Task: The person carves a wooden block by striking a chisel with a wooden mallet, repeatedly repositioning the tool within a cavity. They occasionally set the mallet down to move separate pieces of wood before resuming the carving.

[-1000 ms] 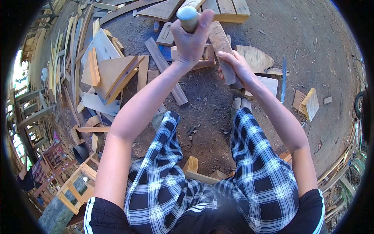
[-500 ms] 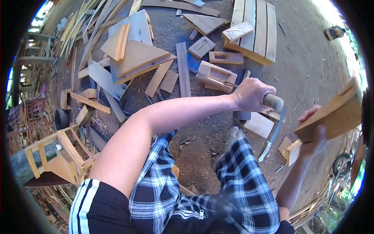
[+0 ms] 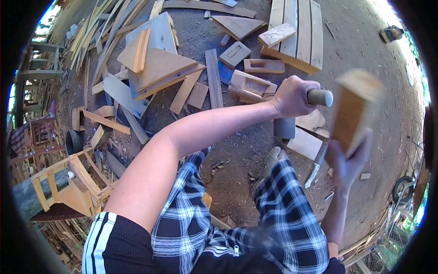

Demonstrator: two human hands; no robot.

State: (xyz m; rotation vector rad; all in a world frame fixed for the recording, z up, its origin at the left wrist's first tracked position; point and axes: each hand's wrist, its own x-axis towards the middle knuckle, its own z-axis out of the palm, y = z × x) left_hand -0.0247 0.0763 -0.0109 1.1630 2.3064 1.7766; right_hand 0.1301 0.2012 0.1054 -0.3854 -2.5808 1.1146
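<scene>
My left hand is closed around a chisel, whose round wooden handle sticks out to the right of the fist. On the other side its thin blade reaches a hollowed wooden block on the ground; the tip is hard to make out. My right hand grips a thick wooden block by its lower end. That block is raised and smeared by motion, just right of the handle's end and apart from it.
Other slotted wooden pieces lie beyond the hollowed block. A slatted wooden panel is at the back. Triangular boards and offcuts cover the left ground. A saw-like blade lies near my right knee, and a wooden frame stands left.
My right hand has swung the thick block leftward from the far right, turning it more upright, close to the chisel handle. My left hand stays nearly in place on the chisel.
</scene>
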